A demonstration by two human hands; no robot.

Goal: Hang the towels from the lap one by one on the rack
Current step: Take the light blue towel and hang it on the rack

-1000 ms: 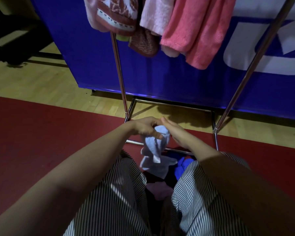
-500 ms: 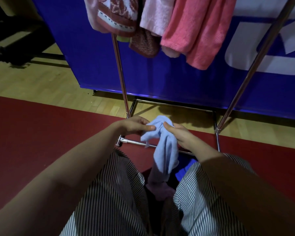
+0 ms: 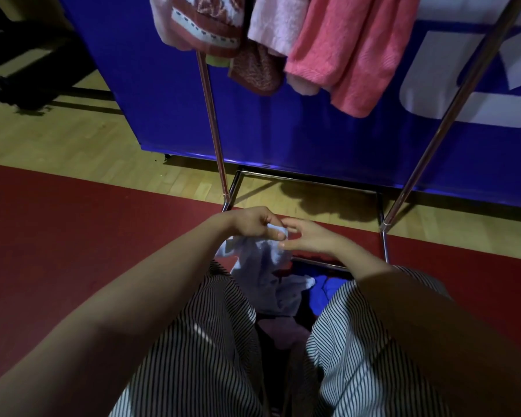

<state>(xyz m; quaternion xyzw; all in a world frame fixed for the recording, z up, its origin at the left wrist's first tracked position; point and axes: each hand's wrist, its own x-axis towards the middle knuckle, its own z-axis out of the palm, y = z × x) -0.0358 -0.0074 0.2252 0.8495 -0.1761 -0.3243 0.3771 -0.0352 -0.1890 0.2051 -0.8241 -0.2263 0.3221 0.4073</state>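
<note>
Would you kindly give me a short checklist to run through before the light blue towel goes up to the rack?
1. Left hand grip on the light blue towel: ok, its fingers pinch the upper edge.
2. Right hand grip: cannot tell; its fingertips sit at the towel's corner, but a pinch is unclear.
3. Towel spread out: not ok, it hangs bunched.
4. Towel free of the lap: not ok, its lower end lies against the blue towel between the knees.
5. Room on the rack: cannot tell; the top bar is out of view above the coral towel.
</note>
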